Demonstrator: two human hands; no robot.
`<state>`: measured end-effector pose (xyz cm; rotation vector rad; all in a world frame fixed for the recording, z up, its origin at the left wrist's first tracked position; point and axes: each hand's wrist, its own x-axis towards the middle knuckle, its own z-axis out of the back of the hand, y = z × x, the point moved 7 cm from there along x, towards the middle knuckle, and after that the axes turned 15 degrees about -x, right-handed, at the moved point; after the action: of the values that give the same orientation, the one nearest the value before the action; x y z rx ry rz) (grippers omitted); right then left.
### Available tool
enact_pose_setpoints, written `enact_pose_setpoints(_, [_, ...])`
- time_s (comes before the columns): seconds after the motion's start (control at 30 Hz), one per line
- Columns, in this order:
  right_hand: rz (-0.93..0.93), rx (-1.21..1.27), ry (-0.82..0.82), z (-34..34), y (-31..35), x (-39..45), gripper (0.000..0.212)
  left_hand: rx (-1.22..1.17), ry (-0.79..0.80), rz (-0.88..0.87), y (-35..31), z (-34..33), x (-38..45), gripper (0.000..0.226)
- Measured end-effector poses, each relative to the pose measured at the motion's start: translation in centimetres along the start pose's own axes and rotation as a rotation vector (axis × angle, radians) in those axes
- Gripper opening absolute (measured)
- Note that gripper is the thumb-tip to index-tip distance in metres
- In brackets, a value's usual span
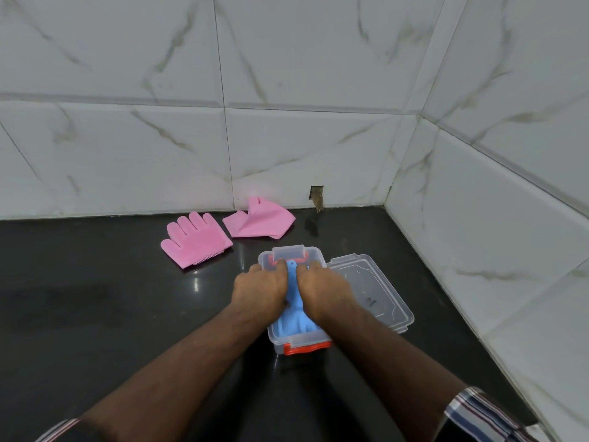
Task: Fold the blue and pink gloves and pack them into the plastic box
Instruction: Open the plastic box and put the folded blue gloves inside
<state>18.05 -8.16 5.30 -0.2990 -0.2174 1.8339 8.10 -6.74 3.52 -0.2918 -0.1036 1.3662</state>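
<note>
A clear plastic box [288,252] with red-orange clasps stands on the black counter. Blue glove material [294,317] lies inside it. My left hand [259,287] and my right hand [323,288] both press down on the blue glove inside the box, fingers pointing away from me, and hide most of it. Whether one or two blue gloves are in the box cannot be told. A pink glove [194,239] lies flat with fingers spread, behind and left of the box. A second pink glove [259,220] lies partly folded against the wall.
The box's clear lid [371,290] lies flat just right of the box. White marble-look tiled walls [287,122] close the counter at the back and right, forming a corner. A small hole [317,197] shows in the back wall. The black counter [95,298] stretches to the left.
</note>
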Motion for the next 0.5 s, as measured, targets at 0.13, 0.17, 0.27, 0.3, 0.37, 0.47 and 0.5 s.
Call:
enact_pose_setpoints(0.13, [0.21,-0.235,-0.109,0.5,-0.6,0.4,0.045,0.051,-0.031,-0.035,-0.4,1.1,-0.9,0.103])
enact_pose_setpoints(0.17, [0.25,-0.276,-0.052,-0.3,-0.8,0.5,0.053,0.07,-0.03,-0.059,-0.5,1.3,-1.1,0.101])
enact_pose_setpoints(0.27, [0.311,-0.348,0.143,-2.2,-1.2,1.0,0.074,0.18,0.027,-0.107,-0.9,1.4,-1.2,0.073])
enact_pose_setpoints(0.3, [0.311,-0.363,0.172,-2.4,-1.3,1.2,0.077,0.223,0.051,-0.106,-1.0,1.3,-1.2,0.063])
enact_pose_setpoints(0.37, [0.301,-0.41,0.193,-2.7,-1.2,1.3,0.079,0.272,0.095,-0.088,-1.0,0.9,-1.2,0.049])
enact_pose_setpoints(0.47, [0.265,-0.461,0.211,-3.1,-1.2,1.5,0.077,0.304,0.152,-0.06,-0.9,0.4,-1.0,0.042])
enact_pose_setpoints(0.5, [0.25,-0.471,0.226,-3.2,-1.2,1.5,0.074,0.325,0.167,-0.053,-0.9,0.2,-0.8,0.041])
